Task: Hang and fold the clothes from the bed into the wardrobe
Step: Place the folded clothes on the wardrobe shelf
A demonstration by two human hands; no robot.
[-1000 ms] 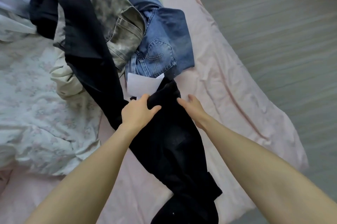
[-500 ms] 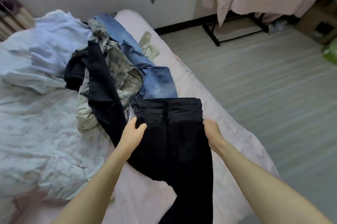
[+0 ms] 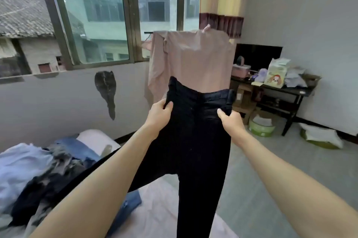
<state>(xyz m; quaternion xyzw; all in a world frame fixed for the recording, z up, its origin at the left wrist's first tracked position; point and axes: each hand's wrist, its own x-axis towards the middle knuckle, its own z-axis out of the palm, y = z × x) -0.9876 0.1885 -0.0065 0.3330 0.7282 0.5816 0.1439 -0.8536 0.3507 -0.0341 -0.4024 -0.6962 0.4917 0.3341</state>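
I hold a pair of black jeans (image 3: 195, 141) up in the air in front of me by its waistband. My left hand (image 3: 157, 115) grips the left side of the waist and my right hand (image 3: 231, 122) grips the right side. One leg hangs straight down over the pink bed sheet (image 3: 160, 216); the other trails left behind my left forearm. A heap of other clothes (image 3: 44, 172), blue, grey and dark, lies on the bed at the lower left.
A pink garment (image 3: 191, 59) hangs on a rack straight ahead by the window (image 3: 93, 19). A dark side table (image 3: 279, 92) with bags and boxes stands at the right wall. Green bins (image 3: 260, 128) sit on the grey floor.
Both hands have lifted the black jeans off the bed to chest height. My view has swung up from the bed to the window and the hanging pink garment.
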